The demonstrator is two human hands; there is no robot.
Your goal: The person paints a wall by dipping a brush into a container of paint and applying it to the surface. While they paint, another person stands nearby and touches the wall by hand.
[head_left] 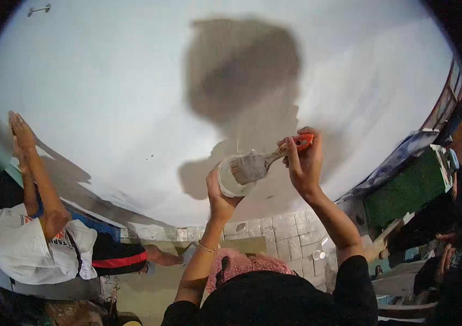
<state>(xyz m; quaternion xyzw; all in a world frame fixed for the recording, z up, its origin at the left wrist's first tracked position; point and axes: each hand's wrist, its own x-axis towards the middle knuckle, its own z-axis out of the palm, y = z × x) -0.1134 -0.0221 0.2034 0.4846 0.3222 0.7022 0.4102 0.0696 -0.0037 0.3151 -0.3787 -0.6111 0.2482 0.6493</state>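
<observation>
My left hand [222,202] is wrapped round a whitish, see-through tub [236,188] in front of the wall. A wide paintbrush [252,167] with an orange handle is in my right hand [306,171], whose fingers close round the handle. The brush lies slantwise, its paint-caked bristles over the mouth of the tub and overlapping the rim in this view. Behind both hands stands a pale wall [106,98], on which the shadows of my head and hands fall.
At the left, another person in a white shirt [24,250] raises both arms toward the wall. A green board-like panel [404,187] stands at the right. Below lie a tiled floor [290,239] and a small white round thing [318,254]. A hook-like fixture [39,10] sits on the wall's upper left.
</observation>
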